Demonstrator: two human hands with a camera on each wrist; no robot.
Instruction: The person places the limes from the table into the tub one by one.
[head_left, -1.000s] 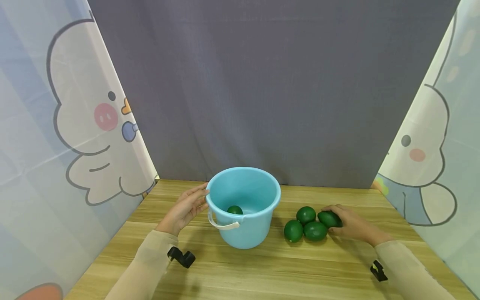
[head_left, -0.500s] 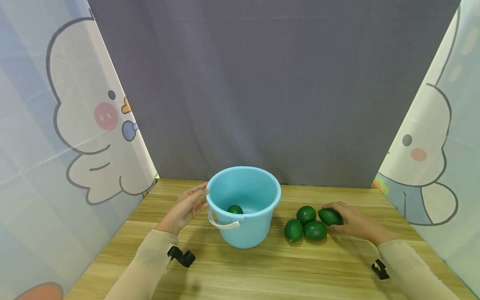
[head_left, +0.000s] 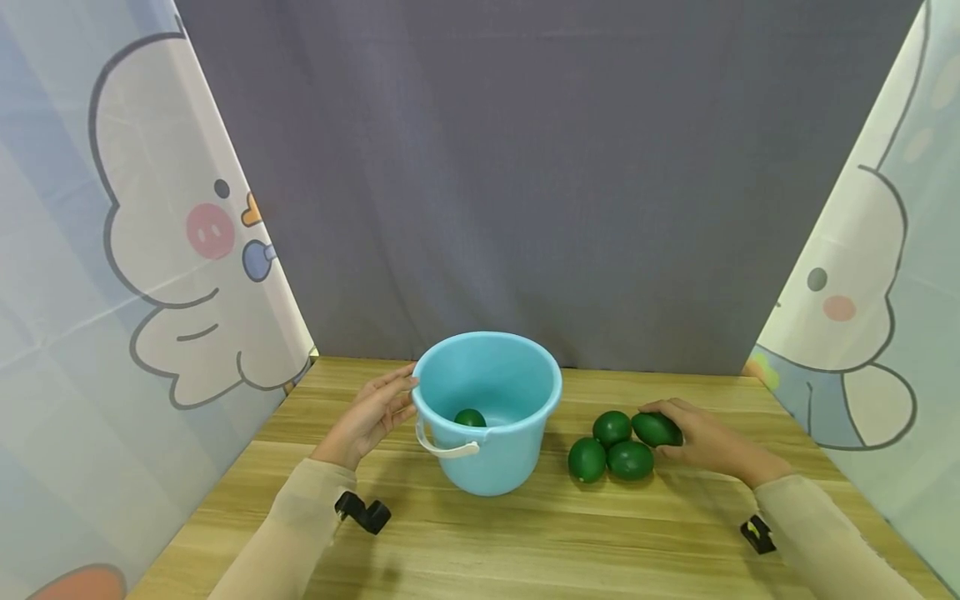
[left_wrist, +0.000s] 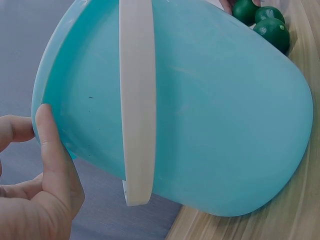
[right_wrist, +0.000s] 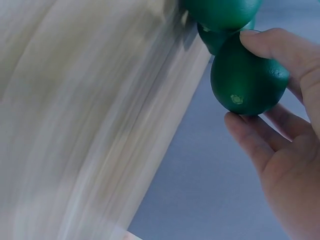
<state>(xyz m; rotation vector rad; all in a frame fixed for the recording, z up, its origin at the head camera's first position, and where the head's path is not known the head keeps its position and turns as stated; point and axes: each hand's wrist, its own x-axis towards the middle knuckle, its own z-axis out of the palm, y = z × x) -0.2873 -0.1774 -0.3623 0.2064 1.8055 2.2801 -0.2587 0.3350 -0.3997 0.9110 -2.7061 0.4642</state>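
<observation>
A light blue bucket (head_left: 491,462) with a white handle (head_left: 450,452) stands upright on the table. At its left side my left hand (head_left: 369,421) pinches the rim between thumb and fingers; the left wrist view shows the thumb (left_wrist: 52,150) on one side of the rim and a finger on the other. One dark green oval fruit (head_left: 470,418) lies inside the bucket. My right hand (head_left: 708,442) grips a similar glossy green fruit (right_wrist: 247,75), thumb on one side and fingertips opposite. Three more green fruits (head_left: 630,461) sit clustered just left of it.
The wooden table (head_left: 525,550) ends at a grey cloth backdrop (head_left: 525,183) behind the bucket. Curtains printed with cartoon animals (head_left: 187,208) hang on both sides. A black wrist mount (head_left: 363,512) sits on the left sleeve, and another mount (head_left: 757,534) on the right.
My right hand, holding the fruit, shifts a little right, then back left and slightly up. The left hand and the bucket stay in place.
</observation>
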